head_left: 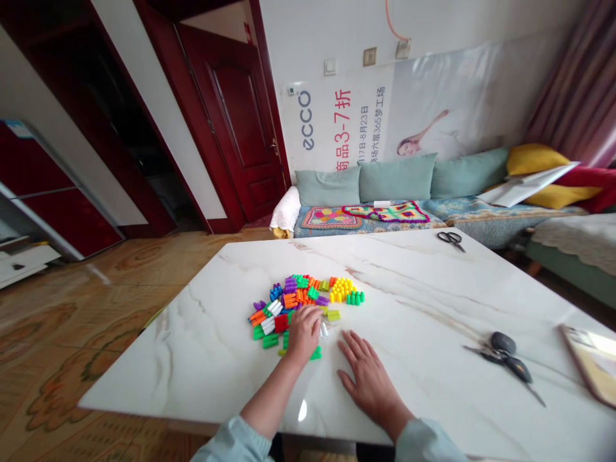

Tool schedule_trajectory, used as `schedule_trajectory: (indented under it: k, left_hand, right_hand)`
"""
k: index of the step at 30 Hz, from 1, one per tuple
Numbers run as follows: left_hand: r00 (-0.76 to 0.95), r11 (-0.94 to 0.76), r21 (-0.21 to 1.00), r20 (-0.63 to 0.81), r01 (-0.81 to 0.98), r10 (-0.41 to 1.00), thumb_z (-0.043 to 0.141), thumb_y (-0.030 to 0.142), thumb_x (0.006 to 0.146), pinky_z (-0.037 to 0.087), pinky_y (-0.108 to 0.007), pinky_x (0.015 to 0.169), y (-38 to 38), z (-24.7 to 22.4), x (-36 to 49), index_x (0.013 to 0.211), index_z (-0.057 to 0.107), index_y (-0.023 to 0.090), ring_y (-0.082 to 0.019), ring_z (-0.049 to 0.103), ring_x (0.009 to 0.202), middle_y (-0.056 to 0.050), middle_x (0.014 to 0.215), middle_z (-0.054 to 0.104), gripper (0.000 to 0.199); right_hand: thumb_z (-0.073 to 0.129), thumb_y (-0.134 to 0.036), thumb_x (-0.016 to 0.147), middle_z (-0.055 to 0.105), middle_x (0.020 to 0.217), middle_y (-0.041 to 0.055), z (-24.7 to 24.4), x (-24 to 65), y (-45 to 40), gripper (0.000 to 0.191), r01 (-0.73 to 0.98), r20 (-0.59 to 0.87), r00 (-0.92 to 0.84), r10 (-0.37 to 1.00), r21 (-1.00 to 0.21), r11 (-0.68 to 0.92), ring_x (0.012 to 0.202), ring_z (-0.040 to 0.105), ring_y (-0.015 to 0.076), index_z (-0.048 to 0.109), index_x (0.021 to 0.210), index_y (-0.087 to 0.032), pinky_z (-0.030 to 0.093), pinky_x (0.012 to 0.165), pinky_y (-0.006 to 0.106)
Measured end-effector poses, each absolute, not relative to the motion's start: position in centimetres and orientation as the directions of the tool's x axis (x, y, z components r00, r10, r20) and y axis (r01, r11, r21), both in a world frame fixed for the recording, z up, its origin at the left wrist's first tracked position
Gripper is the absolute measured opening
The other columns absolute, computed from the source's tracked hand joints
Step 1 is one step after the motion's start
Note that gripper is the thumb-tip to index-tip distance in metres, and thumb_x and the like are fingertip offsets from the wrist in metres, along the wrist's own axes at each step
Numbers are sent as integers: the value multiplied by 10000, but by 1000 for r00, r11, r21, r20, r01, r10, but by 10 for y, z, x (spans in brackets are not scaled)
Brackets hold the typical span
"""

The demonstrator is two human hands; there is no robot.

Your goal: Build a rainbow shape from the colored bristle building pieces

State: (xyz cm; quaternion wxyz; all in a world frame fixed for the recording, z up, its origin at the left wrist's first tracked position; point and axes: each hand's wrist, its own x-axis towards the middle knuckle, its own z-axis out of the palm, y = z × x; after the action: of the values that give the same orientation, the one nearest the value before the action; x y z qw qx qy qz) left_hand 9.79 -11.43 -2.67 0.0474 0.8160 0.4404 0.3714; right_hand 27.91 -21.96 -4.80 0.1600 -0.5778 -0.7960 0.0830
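A dark red door (235,109) stands beyond and to the left of the pile of plastic blocks (289,300), which lies loose on the white table (409,276) and is our landmark. On the pile's near left side are a green block (270,341) and a red block (280,323). The left hand (305,330) reaches over the pile's near edge, fingers curled down among the pieces — whether they are clamped on one is hidden, so I cannot tell. A small white block (324,330) lies just beside that hand, at the pile's near right; yellow blocks (341,290) bunch at its far right. The right hand (363,372) rests palm down on the table, near the pile's right side, thumb apart from the fingers, holding nothing. Well to the right of the pile lie far scissors (451,239) and a nearer black-handled tool (503,345).

The step in hand looks like handling single blocks with the left hand; the next move seems to call for a fingertip grip that leaves neighbouring pieces undisturbed — the right hand is free to help
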Motion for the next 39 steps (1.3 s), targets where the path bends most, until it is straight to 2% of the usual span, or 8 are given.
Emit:
schedule_trajectory:
  k: [4,9,15,22,25,29,34,39]
  left_hand:
    - [163,-454,398,583,797,796,450,85,839,422,-416,994,-112,-29,44,1135,629,204,-226,544,1120,-75,1166,640,367]
    - [248,-404,367,403,838,881,525,23,709,393,-415,1026,-108,-34,18,1279,542,202,-239,527,1165,-76,1231,614,598]
    - [299,-409,378,316,830,900,571,91,773,416,-393,981,-101,-30,24,1186,623,238,-233,552,1123,-61,1203,623,441]
    - [251,-395,366,384,843,889,582,68,741,474,-369,881,-94,-37,29,1067,633,211,-224,604,985,-61,1014,653,360]
    - [203,-369,376,413,850,888,567,77,740,479,-405,883,-95,-37,32,1041,611,186,-246,597,982,-81,1003,638,323]
    - [107,-397,442,550,805,828,513,97,791,485,-404,911,-95,-27,43,1067,584,193,-243,573,1031,-90,1055,595,300]
    - [225,-549,479,578,685,784,449,150,888,471,-352,959,-90,-14,81,1103,592,212,-194,567,1051,-73,1073,584,265]
    - [384,-535,475,382,699,841,410,146,927,453,-311,978,-78,-15,132,1140,602,203,-167,565,1079,-69,1116,594,292]
  right_hand:
    - [436,-403,896,246,1547,79,-49,279,-220,578,899,157,-272,949,-311,309,1426,207,256,412,1425,-171,210,1160,452]
    - [431,-423,899,254,1546,75,-50,280,-219,579,904,158,-264,951,-304,302,1425,214,252,416,1423,-179,208,1159,445]
    - [428,-421,902,246,1548,75,-49,279,-219,583,903,146,-268,952,-306,301,1429,201,245,407,1429,-174,198,1164,437]
    - [435,-413,896,247,1548,81,-45,279,-220,583,900,128,-269,955,-318,296,1432,189,252,411,1426,-173,184,1168,445]
    - [434,-410,896,238,1551,78,-44,278,-220,584,898,123,-266,956,-329,292,1434,180,250,405,1430,-175,171,1171,448]
    - [435,-411,894,222,1556,74,-44,279,-220,594,895,110,-263,958,-342,285,1438,162,249,391,1438,-177,159,1173,450]
    - [446,-400,887,225,1556,73,-45,278,-220,592,893,112,-260,959,-350,283,1438,161,254,394,1435,-183,165,1170,461]
    - [455,-373,881,234,1554,76,-44,278,-220,582,890,129,-270,954,-345,298,1434,179,255,401,1429,-187,180,1166,459]
